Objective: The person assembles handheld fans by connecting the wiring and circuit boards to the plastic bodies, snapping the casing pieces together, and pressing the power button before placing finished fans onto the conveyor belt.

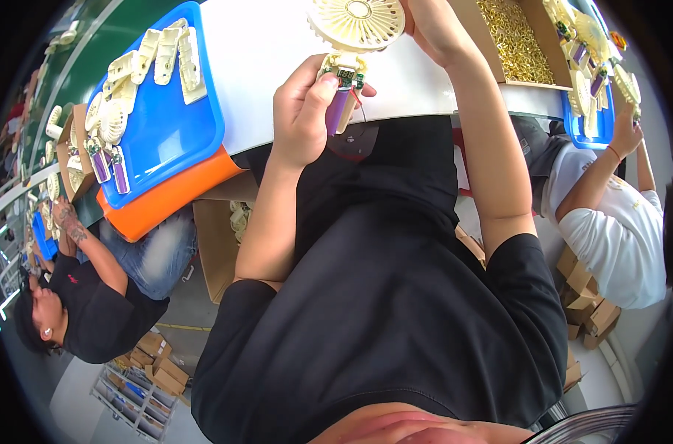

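A cream handheld fan with a round grille and an uncovered handle is in my left hand. My thumb presses on the handle beside a small green circuit board with a lit display. Below the board is a purple battery cell, and a thin red wire sticks out at its right. My right hand is at the right rim of the fan's grille, its visible fingers curled against it. The upper edge of the picture cuts off part of that hand.
On the left, a blue tray with cream shells and fan parts overhangs an orange bin. A cardboard box of small gold-coloured metal pieces stands right of my arm on the white table. People work on both sides, the right one by another blue tray.
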`<action>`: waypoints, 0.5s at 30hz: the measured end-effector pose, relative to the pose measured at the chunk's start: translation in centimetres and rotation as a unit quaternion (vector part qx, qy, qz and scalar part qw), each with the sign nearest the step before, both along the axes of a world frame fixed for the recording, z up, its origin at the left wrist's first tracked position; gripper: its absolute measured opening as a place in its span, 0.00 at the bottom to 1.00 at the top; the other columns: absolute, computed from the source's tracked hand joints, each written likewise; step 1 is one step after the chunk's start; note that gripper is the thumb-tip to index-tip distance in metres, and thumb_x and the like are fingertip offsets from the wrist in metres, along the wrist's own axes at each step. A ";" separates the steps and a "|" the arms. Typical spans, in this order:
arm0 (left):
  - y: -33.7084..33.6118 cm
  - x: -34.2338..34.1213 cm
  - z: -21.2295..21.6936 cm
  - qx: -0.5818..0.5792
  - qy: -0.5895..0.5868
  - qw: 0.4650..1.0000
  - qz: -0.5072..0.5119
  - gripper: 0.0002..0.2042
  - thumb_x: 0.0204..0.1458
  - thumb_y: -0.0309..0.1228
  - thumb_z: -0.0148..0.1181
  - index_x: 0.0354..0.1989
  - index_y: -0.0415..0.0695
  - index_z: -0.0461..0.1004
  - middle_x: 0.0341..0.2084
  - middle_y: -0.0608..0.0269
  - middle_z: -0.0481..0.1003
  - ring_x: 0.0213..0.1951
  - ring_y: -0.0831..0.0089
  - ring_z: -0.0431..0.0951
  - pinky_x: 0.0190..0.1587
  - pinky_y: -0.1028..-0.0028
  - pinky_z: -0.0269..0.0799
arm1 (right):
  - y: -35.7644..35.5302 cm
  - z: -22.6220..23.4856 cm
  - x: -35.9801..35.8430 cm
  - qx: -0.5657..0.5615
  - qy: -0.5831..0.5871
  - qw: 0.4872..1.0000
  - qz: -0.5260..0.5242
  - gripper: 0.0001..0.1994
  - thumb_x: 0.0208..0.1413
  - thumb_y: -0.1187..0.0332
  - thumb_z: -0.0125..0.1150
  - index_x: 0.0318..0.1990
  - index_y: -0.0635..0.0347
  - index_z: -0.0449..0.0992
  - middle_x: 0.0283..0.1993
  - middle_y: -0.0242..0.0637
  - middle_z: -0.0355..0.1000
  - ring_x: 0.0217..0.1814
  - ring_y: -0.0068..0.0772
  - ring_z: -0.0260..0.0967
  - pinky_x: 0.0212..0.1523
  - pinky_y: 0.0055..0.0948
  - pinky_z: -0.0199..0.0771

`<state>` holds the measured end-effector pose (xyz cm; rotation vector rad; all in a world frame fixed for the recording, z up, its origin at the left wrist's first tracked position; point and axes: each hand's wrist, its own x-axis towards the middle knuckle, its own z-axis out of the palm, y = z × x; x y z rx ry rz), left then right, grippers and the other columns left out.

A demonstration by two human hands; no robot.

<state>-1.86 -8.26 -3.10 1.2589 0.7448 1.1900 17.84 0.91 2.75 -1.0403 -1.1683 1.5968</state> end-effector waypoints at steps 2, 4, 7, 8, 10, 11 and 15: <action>0.6 0.2 -0.2 0.009 -0.023 1.000 -0.012 0.17 0.68 0.33 0.44 0.53 0.34 0.74 0.38 0.53 0.82 0.38 0.74 0.81 0.44 0.74 0.77 | -0.7 0.9 0.0 -0.080 0.014 0.997 0.018 0.25 0.71 0.49 0.54 0.52 0.67 0.78 0.47 0.39 0.81 0.40 0.29 0.79 0.29 0.31 0.80; 0.8 0.2 -0.4 -0.040 -0.017 0.999 0.006 0.17 0.69 0.34 0.43 0.53 0.35 0.74 0.41 0.51 0.82 0.41 0.73 0.81 0.48 0.72 0.76 | -0.9 0.2 -0.6 -0.152 0.055 0.987 0.002 0.21 0.70 0.53 0.56 0.51 0.67 0.78 0.42 0.38 0.79 0.34 0.25 0.76 0.26 0.28 0.79; 1.5 0.6 -0.8 -0.079 -0.034 0.996 0.010 0.18 0.70 0.35 0.41 0.54 0.35 0.73 0.43 0.49 0.81 0.43 0.70 0.81 0.50 0.71 0.77 | -1.0 -2.8 0.1 -0.140 0.047 0.989 -0.033 0.19 0.71 0.57 0.55 0.51 0.67 0.78 0.40 0.37 0.78 0.32 0.23 0.75 0.27 0.26 0.78; 1.7 0.8 -1.0 -0.097 -0.048 0.994 0.009 0.19 0.70 0.36 0.41 0.55 0.34 0.72 0.44 0.49 0.80 0.44 0.69 0.81 0.50 0.70 0.77 | -1.0 -4.5 0.9 -0.095 0.023 0.994 -0.055 0.19 0.71 0.59 0.52 0.51 0.68 0.79 0.40 0.37 0.79 0.33 0.23 0.75 0.30 0.25 0.77; 2.0 1.0 -1.2 -0.113 -0.063 0.991 0.018 0.19 0.70 0.37 0.40 0.56 0.34 0.72 0.45 0.48 0.80 0.45 0.67 0.81 0.51 0.70 0.78 | -1.6 -6.2 1.9 -0.049 -0.001 0.997 -0.067 0.20 0.72 0.60 0.49 0.52 0.70 0.79 0.40 0.38 0.79 0.34 0.23 0.75 0.33 0.24 0.77; 2.0 1.1 -1.2 -0.136 -0.084 0.987 0.017 0.19 0.71 0.36 0.40 0.56 0.34 0.71 0.46 0.48 0.80 0.46 0.67 0.81 0.51 0.70 0.78 | -2.7 -6.4 2.4 0.003 -0.051 0.994 -0.094 0.18 0.71 0.62 0.51 0.54 0.70 0.78 0.41 0.37 0.78 0.32 0.22 0.74 0.30 0.23 0.75; 2.4 1.7 -1.4 -0.185 -0.136 0.973 0.019 0.18 0.72 0.35 0.40 0.57 0.35 0.71 0.47 0.50 0.79 0.46 0.67 0.81 0.52 0.70 0.77 | -6.7 -5.4 1.6 0.072 -0.100 0.988 -0.091 0.15 0.68 0.67 0.57 0.54 0.70 0.78 0.38 0.34 0.77 0.27 0.18 0.71 0.23 0.20 0.70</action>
